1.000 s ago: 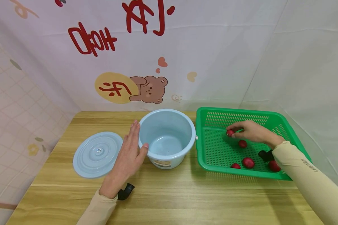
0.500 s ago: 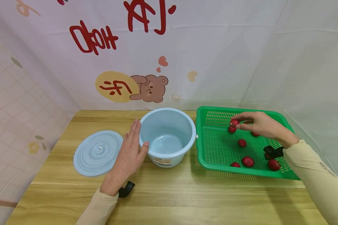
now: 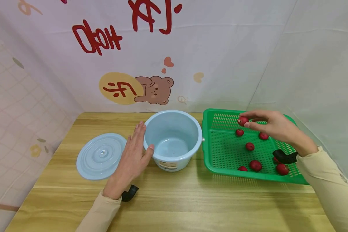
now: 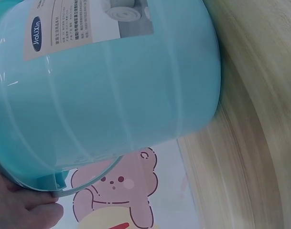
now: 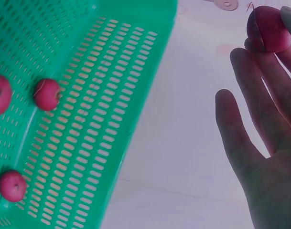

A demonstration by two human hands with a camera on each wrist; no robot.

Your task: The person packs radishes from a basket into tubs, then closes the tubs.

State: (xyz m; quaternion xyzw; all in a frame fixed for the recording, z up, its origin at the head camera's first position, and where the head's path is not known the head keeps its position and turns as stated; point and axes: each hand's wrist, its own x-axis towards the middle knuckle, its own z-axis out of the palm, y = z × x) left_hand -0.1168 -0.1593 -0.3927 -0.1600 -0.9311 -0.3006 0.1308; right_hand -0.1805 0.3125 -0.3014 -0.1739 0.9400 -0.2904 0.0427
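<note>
My right hand [image 3: 278,127] pinches a small red radish [image 3: 243,121] between thumb and fingertips, above the far part of a green plastic basket [image 3: 206,145]. In the right wrist view this held radish [image 5: 269,28] shows a thin root tail, and the other fingers are spread. Several more radishes lie in the basket, among them a large one [image 3: 255,165] near the front wall. A light blue bucket [image 3: 174,159] stands upright to the left of the basket. My left hand [image 3: 130,158] rests against its left rim with fingers straight; the left wrist view shows the bucket's labelled side [image 4: 112,90].
A round blue lid [image 3: 100,167] lies flat on the wooden table [image 3: 185,203] left of the bucket. The bucket's thin handle [image 4: 95,177] hangs at its side. Behind the table stands a printed wall sheet [image 3: 226,58]; another pale sheet hangs at the right.
My right hand has risen from the basket floor with the radish and shifted slightly right. Radishes beneath it have come into sight. My left hand stays at the bucket rim.
</note>
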